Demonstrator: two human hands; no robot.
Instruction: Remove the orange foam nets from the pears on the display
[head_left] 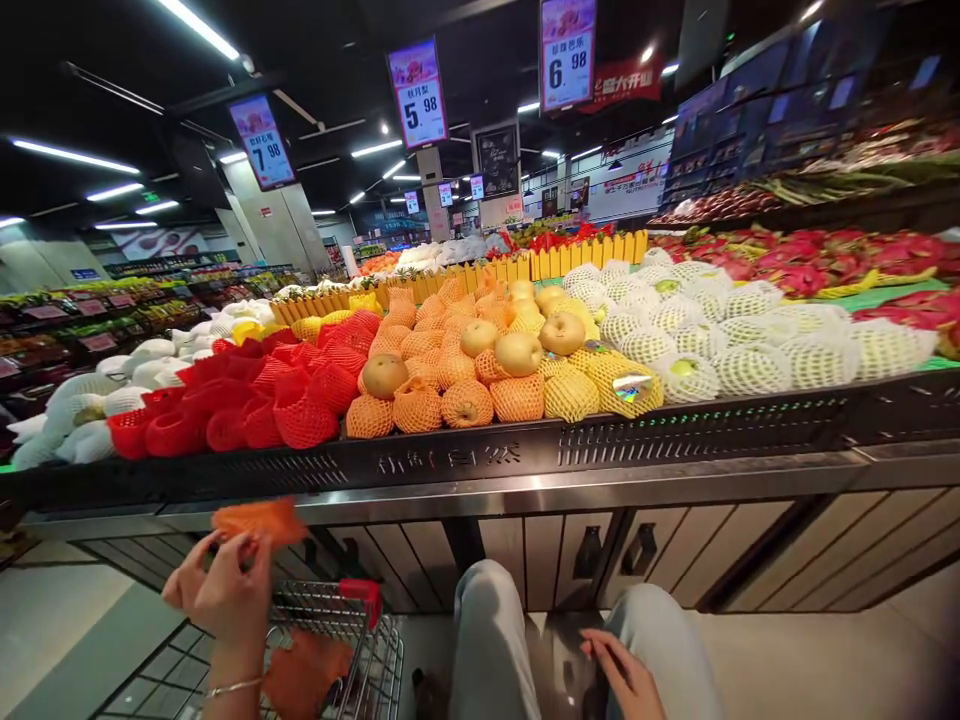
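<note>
Pears (519, 354) lie mid-bench (465, 500), some bare ones on top of netted ones. To their left sit net sleeves (247, 395); to their right, netted guavas (750, 365), with dragon fruit (817, 255) behind and farther right. A low picket fence (487, 272) runs behind the pears. Price signs (568, 55) hang above. In front of the bench, a shopping cart (390, 655) stands left of the person's knees (489, 600), a crumpled piece (307, 670) inside.

Along the surface's (450, 464) front edge lie red nets (307, 402), orange-netted pears (468, 404), yellow-netted fruit (571, 391) and, rightward, white-netted green fruit (752, 370).
</note>
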